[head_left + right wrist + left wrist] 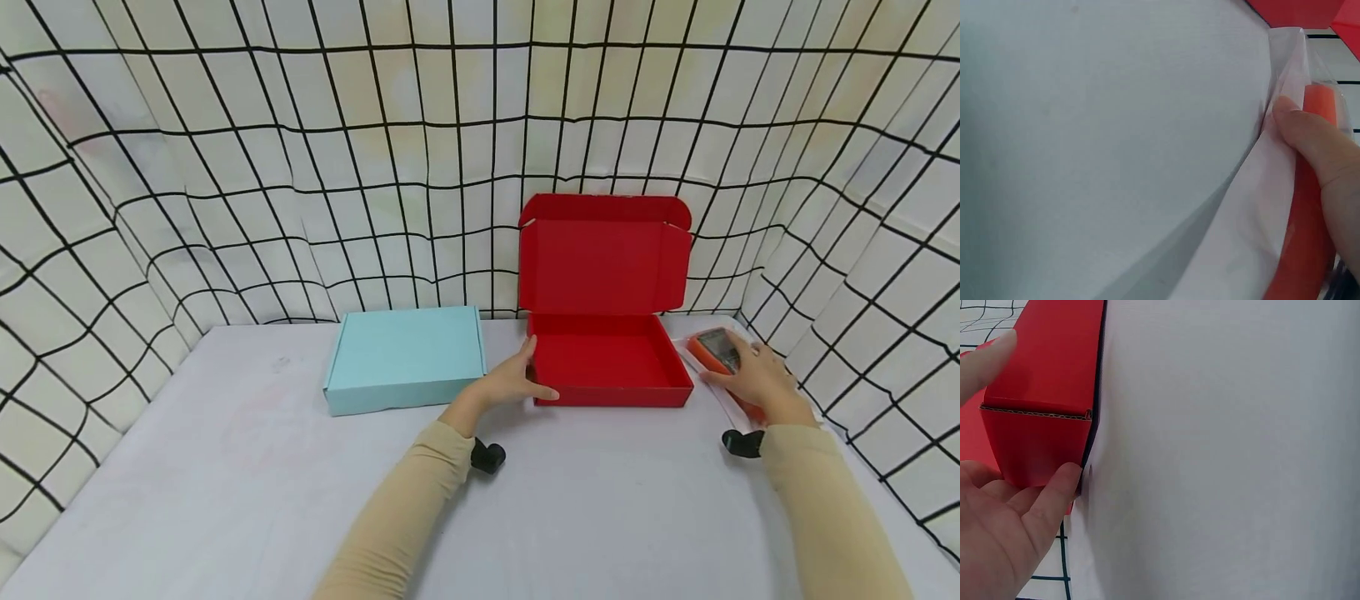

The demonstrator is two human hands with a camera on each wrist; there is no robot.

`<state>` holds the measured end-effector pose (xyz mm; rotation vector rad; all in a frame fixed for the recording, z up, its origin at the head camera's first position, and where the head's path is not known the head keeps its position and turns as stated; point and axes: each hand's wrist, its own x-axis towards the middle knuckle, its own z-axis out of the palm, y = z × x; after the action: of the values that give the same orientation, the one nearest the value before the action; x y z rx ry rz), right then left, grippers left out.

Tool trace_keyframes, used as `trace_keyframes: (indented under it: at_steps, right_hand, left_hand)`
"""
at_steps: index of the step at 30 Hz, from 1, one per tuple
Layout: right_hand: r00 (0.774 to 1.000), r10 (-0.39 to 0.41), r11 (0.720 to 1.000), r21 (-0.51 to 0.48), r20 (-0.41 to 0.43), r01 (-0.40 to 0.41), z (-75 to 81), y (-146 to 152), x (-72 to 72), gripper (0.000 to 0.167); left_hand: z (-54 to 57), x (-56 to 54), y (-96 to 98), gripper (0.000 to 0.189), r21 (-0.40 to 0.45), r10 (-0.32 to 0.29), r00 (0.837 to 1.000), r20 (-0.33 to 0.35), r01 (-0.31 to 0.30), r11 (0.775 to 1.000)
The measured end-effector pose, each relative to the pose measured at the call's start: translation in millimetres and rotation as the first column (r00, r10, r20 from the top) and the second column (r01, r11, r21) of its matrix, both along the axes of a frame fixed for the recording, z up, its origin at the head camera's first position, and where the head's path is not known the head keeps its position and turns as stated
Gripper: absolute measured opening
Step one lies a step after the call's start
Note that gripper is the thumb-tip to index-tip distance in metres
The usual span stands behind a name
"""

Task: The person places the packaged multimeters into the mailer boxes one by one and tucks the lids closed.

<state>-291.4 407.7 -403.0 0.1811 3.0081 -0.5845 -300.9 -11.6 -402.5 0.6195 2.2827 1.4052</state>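
Observation:
An open red cardboard box (611, 360) stands with its lid (603, 258) raised at the back. My left hand (513, 377) is at its front left corner, fingers along the left wall and thumb extended across the front. In the left wrist view the fingertips (1069, 478) rest against the box's side wall (1038, 447). Right of the box, my right hand (757, 379) grips an orange device (716, 350) with a dark grey face, inside a clear plastic bag. The right wrist view shows the thumb (1310, 134) pressing the bag (1244, 225) against the device's orange edge.
A closed light blue box (408, 354) lies left of the red one, close to my left forearm. White cloth (225, 467) covers the table. Black netting over white sheets (360, 167) closes off the back and both sides, near my right hand.

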Motion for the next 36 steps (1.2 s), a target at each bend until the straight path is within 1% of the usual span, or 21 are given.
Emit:
trace_keyframes:
  at_steps: [3, 7, 11, 15, 18, 24, 28, 31, 36]
  right_hand:
    - [1.000, 0.014, 1.000, 0.015, -0.012, -0.013, 0.0, 0, -0.7, 0.107]
    - [1.000, 0.017, 1.000, 0.023, -0.015, -0.017, -0.6, 0, -0.2, 0.102]
    - [0.999, 0.027, 0.999, 0.036, -0.034, -0.026, -1.7, 0, -0.6, 0.097]
    - [0.998, 0.042, 0.998, 0.039, -0.052, -0.040, -1.1, 2, -0.7, 0.093]
    - [0.997, 0.058, 0.998, 0.031, -0.049, -0.056, 2.0, 3, 0.6, 0.093]
    - [0.997, 0.076, 0.997, 0.025, -0.030, -0.075, 10.4, 6, 8.1, 0.096]
    - [0.993, 0.094, 0.995, 0.043, -0.068, -0.091, 19.4, 8, 15.1, 0.095]
    - [0.988, 0.121, 0.991, 0.066, -0.100, -0.114, 29.2, 10, 20.0, 0.095]
    - [0.978, 0.163, 0.984, 0.096, -0.127, -0.151, 45.8, 10, 26.2, 0.094]
  left_hand:
    - [-0.5, -0.6, -1.7, 0.108, 0.021, 0.000, 1.000, 0.013, 0.000, 1.000]
    - [-1.2, -1.5, -3.8, 0.105, 0.029, -0.018, 1.000, 0.018, 0.018, 0.999]
    - [-2.8, -3.1, -5.5, 0.102, 0.020, -0.028, 1.000, 0.012, 0.028, 0.999]
    - [-2.6, -2.9, -5.5, 0.100, 0.014, -0.019, 1.000, 0.017, 0.019, 1.000]
    - [-2.0, -2.1, -5.2, 0.098, 0.030, -0.012, 0.999, 0.033, 0.011, 1.000]
    - [-3.0, -2.2, -4.4, 0.098, 0.059, -0.007, 0.998, 0.057, 0.004, 0.998]
    - [-4.7, -3.0, -3.7, 0.099, 0.065, -0.009, 0.998, 0.055, 0.005, 0.998]
    - [-5.4, -3.5, -3.6, 0.099, 0.064, -0.012, 0.999, 0.053, 0.008, 0.998]
    - [-5.0, -4.3, -3.6, 0.098, 0.061, -0.007, 0.999, 0.053, 0.004, 0.998]
